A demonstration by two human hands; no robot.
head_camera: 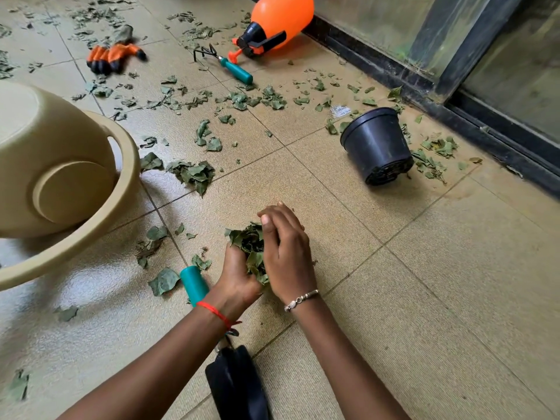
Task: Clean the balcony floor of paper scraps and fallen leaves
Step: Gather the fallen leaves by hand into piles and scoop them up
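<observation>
Far left, a big beige plastic basin is tipped on its side on the beige tiled floor, its mouth facing us. Behind it, a pair of orange-and-black gardening gloves lies flat among leaf crumbs. Just beside the basin's rim we spot a small heap of green leaves, and more scattered leaves run in a loose band across the tiles.

Now to the middle. A teal-handled trowel lies on the floor under the left forearm, its black blade poking out nearest us. The left hand, a red thread at the wrist, curls up from below around a bundle of torn green leaves. The right hand, wearing a silver bracelet, closes in against the other side, fingers bent over the top. So the bundle is caught between both hands, low over the tiles in the centre.

Further back we have a teal-handled hand rake lying flat. Just beside its prongs an orange plastic pressure sprayer lies on its side. Moving right, a white paper scrap sits on the floor near a black plastic plant pot, which is toppled with its base towards us and leaves all round it. Along the right edge runs a dark-framed glass sliding door, with leaves gathered near its track.
</observation>
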